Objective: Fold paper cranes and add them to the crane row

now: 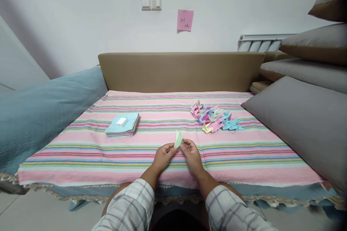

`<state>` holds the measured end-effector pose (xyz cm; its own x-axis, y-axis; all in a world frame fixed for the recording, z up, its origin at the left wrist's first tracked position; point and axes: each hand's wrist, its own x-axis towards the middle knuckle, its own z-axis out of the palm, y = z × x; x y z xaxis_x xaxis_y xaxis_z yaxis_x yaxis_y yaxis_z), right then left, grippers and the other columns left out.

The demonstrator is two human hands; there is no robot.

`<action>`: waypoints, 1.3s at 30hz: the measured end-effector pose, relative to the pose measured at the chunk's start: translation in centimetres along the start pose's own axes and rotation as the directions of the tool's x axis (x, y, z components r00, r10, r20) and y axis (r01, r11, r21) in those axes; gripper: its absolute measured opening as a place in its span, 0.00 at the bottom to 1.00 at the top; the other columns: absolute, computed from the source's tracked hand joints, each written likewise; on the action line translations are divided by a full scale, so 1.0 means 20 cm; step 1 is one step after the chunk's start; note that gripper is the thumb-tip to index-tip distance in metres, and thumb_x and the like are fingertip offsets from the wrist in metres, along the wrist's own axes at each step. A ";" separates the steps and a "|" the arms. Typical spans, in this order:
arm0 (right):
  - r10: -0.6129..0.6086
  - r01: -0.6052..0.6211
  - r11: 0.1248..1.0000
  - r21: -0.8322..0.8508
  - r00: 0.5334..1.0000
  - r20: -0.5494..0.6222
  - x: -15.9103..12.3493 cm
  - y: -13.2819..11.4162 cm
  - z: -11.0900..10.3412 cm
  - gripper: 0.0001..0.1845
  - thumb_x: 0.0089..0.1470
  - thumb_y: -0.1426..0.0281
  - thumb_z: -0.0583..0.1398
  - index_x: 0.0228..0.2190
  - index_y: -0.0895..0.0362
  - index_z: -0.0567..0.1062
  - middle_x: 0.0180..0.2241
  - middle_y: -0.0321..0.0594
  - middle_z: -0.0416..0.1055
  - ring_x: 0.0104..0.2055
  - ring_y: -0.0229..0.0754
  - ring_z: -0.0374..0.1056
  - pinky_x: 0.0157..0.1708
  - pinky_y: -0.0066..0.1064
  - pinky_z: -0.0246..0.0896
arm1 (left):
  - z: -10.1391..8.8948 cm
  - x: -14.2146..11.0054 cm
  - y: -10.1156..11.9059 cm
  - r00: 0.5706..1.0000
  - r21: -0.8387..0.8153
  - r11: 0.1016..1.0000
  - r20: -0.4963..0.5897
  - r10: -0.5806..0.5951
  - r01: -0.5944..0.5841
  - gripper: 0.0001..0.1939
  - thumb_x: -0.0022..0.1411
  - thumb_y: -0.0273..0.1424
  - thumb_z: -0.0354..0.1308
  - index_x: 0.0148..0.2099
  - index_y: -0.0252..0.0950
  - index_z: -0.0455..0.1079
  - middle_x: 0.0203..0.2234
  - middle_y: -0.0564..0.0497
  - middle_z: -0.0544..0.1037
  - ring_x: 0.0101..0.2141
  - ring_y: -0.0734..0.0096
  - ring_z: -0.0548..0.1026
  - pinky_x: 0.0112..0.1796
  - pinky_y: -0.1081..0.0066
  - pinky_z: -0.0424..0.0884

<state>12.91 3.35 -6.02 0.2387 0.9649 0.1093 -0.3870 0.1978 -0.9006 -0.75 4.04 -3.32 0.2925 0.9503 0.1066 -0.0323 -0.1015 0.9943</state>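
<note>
Between my two hands is a small piece of folded pale green paper [178,139], its narrow tip pointing up and away from me. My left hand [164,155] pinches its lower left side between thumb and fingers. On the lower right side, my right hand [192,155] grips it the same way. Both hands are just above the striped cloth [157,139]. To the right and farther back lies a cluster of folded paper cranes [215,117] in pink, purple, blue, green and yellow. A stack of square paper [128,124] sits to the left, with a small white block [121,122] on top.
A brown backrest [179,72] runs along the back of the seat. Grey cushions [303,122] are piled at the right, and a blue-covered armrest [54,104] borders the left. A pink note [185,20] and light switches [150,2] are on the wall.
</note>
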 end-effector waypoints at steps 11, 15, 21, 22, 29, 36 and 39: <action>-0.013 0.014 1.000 -0.011 0.997 0.079 -0.01 0.00 0.00 0.20 0.43 0.65 0.65 0.40 0.55 0.70 0.42 0.43 0.72 0.45 0.44 0.67 0.49 0.41 0.60 | 0.01 0.00 -0.01 0.998 -0.077 0.996 0.030 -0.050 0.052 0.25 0.48 0.39 0.65 0.47 0.31 0.71 0.33 0.45 0.80 0.35 0.65 0.77 0.40 0.69 0.69; -0.015 0.014 1.000 0.004 0.997 0.080 -0.01 0.00 0.00 0.21 0.43 0.65 0.65 0.40 0.55 0.70 0.43 0.43 0.72 0.46 0.44 0.67 0.49 0.41 0.60 | 0.01 0.00 -0.01 0.999 -0.061 0.997 0.022 -0.049 0.050 0.26 0.48 0.39 0.65 0.48 0.30 0.71 0.33 0.45 0.80 0.33 0.66 0.76 0.39 0.69 0.69; -0.015 0.015 1.000 0.004 0.998 0.059 -0.02 0.00 0.01 0.22 0.42 0.65 0.66 0.41 0.55 0.69 0.43 0.44 0.72 0.46 0.44 0.67 0.50 0.41 0.60 | 0.00 0.00 0.00 1.000 -0.039 0.999 0.015 -0.022 0.022 0.24 0.51 0.41 0.62 0.48 0.32 0.72 0.36 0.45 0.80 0.39 0.63 0.75 0.44 0.67 0.67; -0.015 0.015 1.000 0.002 0.998 0.057 -0.02 0.00 0.00 0.23 0.42 0.65 0.66 0.41 0.55 0.69 0.43 0.43 0.72 0.46 0.44 0.67 0.50 0.41 0.60 | 0.00 0.00 0.00 1.000 -0.028 1.000 0.008 -0.005 0.005 0.23 0.53 0.41 0.60 0.47 0.32 0.72 0.37 0.45 0.79 0.41 0.62 0.75 0.46 0.66 0.66; -0.019 0.018 1.000 0.017 0.998 0.068 -0.02 -0.01 0.01 0.24 0.42 0.64 0.66 0.42 0.55 0.70 0.43 0.44 0.72 0.47 0.44 0.67 0.50 0.40 0.60 | 0.00 0.01 0.01 0.998 0.035 0.999 -0.041 0.037 -0.035 0.21 0.55 0.42 0.57 0.45 0.34 0.74 0.39 0.46 0.79 0.43 0.60 0.73 0.49 0.64 0.64; -0.018 0.013 0.999 0.047 0.994 0.109 -0.03 -0.05 0.01 0.21 0.46 0.62 0.63 0.43 0.56 0.71 0.44 0.43 0.72 0.48 0.46 0.66 0.50 0.40 0.59 | -0.01 0.01 -0.03 0.998 -0.049 0.998 -0.051 0.039 -0.041 0.22 0.55 0.41 0.58 0.49 0.34 0.69 0.35 0.47 0.79 0.40 0.64 0.74 0.45 0.65 0.66; 0.037 -0.041 0.997 0.067 0.998 0.057 -0.03 -0.03 0.00 0.23 0.47 0.60 0.62 0.45 0.56 0.71 0.39 0.42 0.73 0.40 0.44 0.69 0.42 0.37 0.64 | -0.02 0.01 -0.06 0.997 -0.075 0.997 -0.071 0.014 -0.019 0.26 0.54 0.41 0.59 0.51 0.32 0.65 0.28 0.49 0.77 0.33 0.68 0.74 0.41 0.67 0.68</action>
<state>13.05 2.65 -5.47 0.1735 0.9798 0.0995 -0.4557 0.1695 -0.8739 -1.00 4.53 -4.44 0.2233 0.9674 0.1197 -0.1096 -0.0971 0.9892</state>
